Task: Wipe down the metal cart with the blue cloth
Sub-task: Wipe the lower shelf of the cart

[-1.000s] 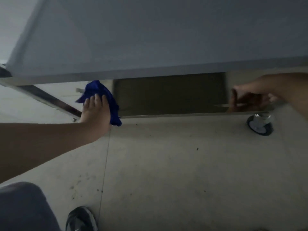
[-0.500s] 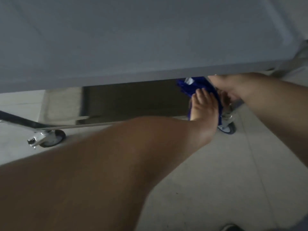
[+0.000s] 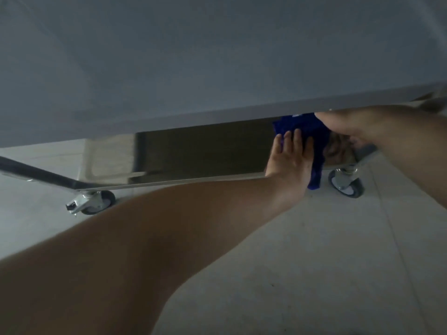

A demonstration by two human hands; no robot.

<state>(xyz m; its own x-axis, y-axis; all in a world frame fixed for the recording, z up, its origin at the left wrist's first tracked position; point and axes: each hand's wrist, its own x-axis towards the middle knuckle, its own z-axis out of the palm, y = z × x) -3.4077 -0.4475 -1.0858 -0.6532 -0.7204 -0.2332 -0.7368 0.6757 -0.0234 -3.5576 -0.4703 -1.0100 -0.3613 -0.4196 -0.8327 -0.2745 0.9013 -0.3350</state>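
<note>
The cart (image 3: pixel 193 118) fills the upper view. The cloth (image 3: pixel 312 131) lies bunched on its lower shelf (image 3: pixel 193 153), at about two o'clock in view, one end hanging over the near edge. The left hand (image 3: pixel 289 163) presses on the cloth, its grip wide open and fingers straight. The right hand (image 3: pixel 346 126) reaches in from three o'clock and touches the cloth under the top shelf (image 3: pixel 217 56); I cannot tell its grip, as the fingers are hidden. A caster (image 3: pixel 348 183) stands on the floor (image 3: pixel 314 250) at five o'clock of the cloth.
</note>
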